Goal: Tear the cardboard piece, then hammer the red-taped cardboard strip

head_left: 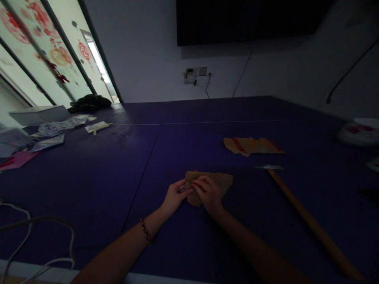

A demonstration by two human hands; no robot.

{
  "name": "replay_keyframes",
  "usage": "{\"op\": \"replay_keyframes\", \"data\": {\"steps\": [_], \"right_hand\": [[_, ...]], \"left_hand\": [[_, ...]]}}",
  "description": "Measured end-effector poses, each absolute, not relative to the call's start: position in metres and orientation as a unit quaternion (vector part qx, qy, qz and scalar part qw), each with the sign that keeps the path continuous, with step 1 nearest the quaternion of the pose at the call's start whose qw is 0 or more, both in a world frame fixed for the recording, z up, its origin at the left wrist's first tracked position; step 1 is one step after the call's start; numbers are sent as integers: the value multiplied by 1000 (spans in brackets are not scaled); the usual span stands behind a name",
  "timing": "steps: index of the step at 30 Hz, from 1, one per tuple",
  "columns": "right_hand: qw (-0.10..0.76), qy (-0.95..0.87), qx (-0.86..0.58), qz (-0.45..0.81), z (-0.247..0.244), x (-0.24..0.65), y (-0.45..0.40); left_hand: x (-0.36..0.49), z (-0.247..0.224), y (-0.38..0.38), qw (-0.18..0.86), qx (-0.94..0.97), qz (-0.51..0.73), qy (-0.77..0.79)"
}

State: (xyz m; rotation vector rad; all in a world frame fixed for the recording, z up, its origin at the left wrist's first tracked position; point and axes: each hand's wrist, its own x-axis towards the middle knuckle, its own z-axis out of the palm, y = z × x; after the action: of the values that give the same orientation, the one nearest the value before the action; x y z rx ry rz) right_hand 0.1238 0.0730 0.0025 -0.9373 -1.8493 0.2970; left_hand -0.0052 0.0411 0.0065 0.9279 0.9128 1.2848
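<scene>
A torn piece of brown cardboard (223, 181) with a cluster of small dark marks lies low over the purple table (189, 244). My left hand (174, 197) grips its left edge between thumb and fingers. Over the cardboard's left part, my right hand (209, 195) is closed in a pinch, fingertips close to the left thumb. Whatever sits in that pinch is too small or hidden to make out. To the right rests a hammer (308, 219) with a long wooden handle and a thin metal head. Beyond the hands is a second torn cardboard piece (251, 146) with red print.
Papers and plastic packets (63, 124) are spread at the far left, near a white box (41, 115) and a black bag (90, 102). White cables (72, 240) loop at the near left. A white bowl-like item (359, 132) stands at the right edge.
</scene>
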Motion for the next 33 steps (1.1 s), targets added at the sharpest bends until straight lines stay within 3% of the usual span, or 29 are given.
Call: {"op": "replay_keyframes", "data": {"steps": [13,33], "right_hand": [[431,-783,-432,118,4,119,72],[434,-802,-387,134,-1,122,73]], "left_hand": [[-5,0,42,595,424,539,418],[-4,4,42,601,403,553,413]]}}
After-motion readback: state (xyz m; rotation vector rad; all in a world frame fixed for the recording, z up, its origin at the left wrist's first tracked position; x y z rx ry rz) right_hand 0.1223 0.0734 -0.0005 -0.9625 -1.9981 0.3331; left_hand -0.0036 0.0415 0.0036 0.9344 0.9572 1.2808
